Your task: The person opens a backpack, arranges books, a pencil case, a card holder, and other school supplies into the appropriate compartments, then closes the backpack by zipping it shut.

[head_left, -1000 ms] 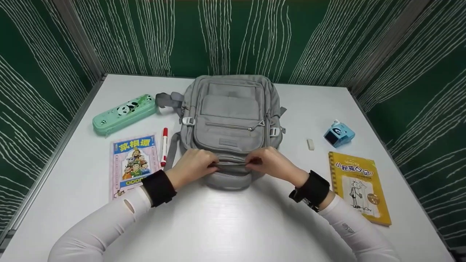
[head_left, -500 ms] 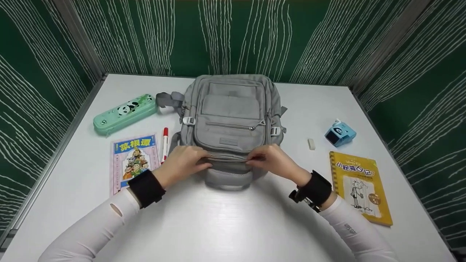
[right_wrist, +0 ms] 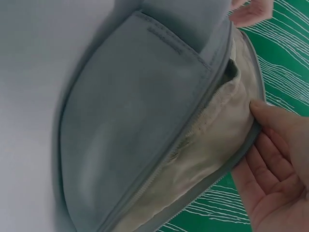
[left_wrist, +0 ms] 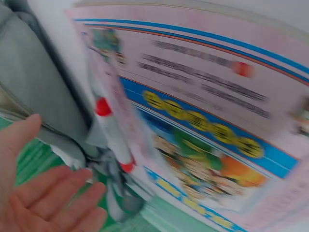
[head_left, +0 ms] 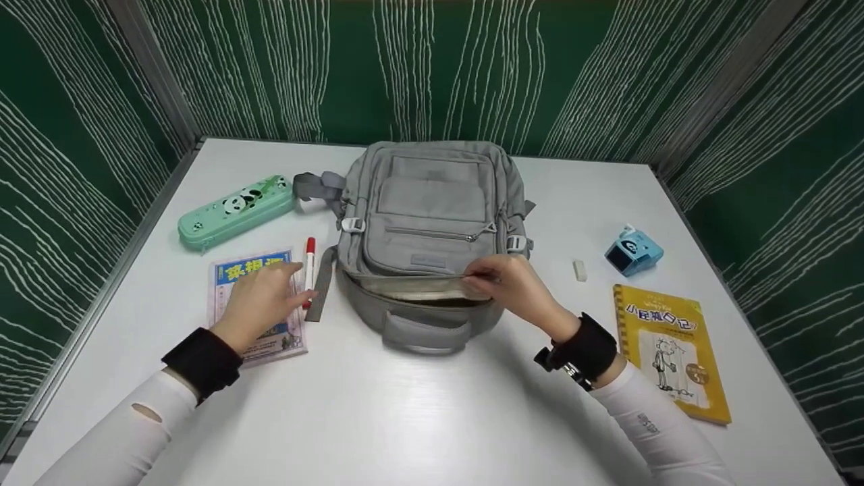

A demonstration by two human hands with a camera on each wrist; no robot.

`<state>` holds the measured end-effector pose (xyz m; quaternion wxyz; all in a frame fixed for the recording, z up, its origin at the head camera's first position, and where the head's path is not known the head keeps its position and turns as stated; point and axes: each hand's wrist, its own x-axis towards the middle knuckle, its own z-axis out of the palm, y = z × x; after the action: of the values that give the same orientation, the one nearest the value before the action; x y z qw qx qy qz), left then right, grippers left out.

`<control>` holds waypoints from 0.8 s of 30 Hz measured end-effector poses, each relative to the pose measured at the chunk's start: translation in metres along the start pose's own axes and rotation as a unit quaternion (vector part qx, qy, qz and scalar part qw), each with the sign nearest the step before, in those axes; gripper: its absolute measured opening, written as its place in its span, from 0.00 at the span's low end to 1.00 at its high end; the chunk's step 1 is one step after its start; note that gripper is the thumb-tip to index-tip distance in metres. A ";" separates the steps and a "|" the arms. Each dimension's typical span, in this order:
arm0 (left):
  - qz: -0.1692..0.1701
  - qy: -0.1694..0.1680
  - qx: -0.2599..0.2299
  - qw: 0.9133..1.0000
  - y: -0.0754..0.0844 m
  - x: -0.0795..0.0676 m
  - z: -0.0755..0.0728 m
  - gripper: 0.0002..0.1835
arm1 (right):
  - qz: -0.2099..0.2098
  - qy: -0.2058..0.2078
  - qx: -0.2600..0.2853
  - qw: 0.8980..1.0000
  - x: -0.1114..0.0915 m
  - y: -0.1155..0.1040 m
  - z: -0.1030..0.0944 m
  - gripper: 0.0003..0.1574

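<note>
A grey backpack (head_left: 432, 199) lies on its back with its top compartment unzipped, showing a cream lining (right_wrist: 231, 130). My right hand (head_left: 516, 290) pinches the edge of the opening's front flap between thumb and fingers, seen closely in the right wrist view. My left hand (head_left: 260, 304) is over a pink and blue comic book (head_left: 280, 347), fingers extended and nothing held; in the left wrist view its palm shows beside the book. Close to its fingertips lies a white marker with red ends (head_left: 310, 260). Whether that hand touches the book cannot be made out.
A green panda pencil case (head_left: 236, 212) lies at the back left. To the right are a white eraser (head_left: 580, 271), a blue panda-printed pencil sharpener-like box (head_left: 633, 252) and a yellow book (head_left: 671, 351). Green walls with white lines surround the white table (head_left: 405, 418).
My left hand has let go of the backpack's opening and moved left over the comic book. The opening has widened, with the right hand still at its edge.
</note>
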<state>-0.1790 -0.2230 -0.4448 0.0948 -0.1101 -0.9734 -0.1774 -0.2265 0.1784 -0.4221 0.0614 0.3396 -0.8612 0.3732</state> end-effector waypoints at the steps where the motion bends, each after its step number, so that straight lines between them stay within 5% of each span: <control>1: -0.024 -0.007 0.006 1.000 -0.007 -0.003 -0.002 0.31 | -0.004 0.009 -0.002 1.000 0.001 -0.001 -0.001 0.03; 5: -0.107 -0.046 0.049 0.992 -0.030 -0.015 -0.009 0.43 | -0.010 0.039 -0.008 0.999 0.004 -0.004 -0.005 0.04; 11: -0.205 -0.140 0.087 0.965 -0.054 -0.031 -0.011 0.62 | -0.008 0.058 -0.013 0.998 0.009 -0.007 -0.010 0.05; 24: -0.250 -0.192 0.066 0.947 -0.066 -0.028 -0.018 0.60 | -0.013 0.068 -0.017 0.997 0.012 -0.009 -0.012 0.04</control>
<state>-0.1660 -0.2946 -0.4561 -0.1339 0.1113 -0.9790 -0.1061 -0.2316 0.1754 -0.4038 0.1304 0.3238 -0.8567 0.3797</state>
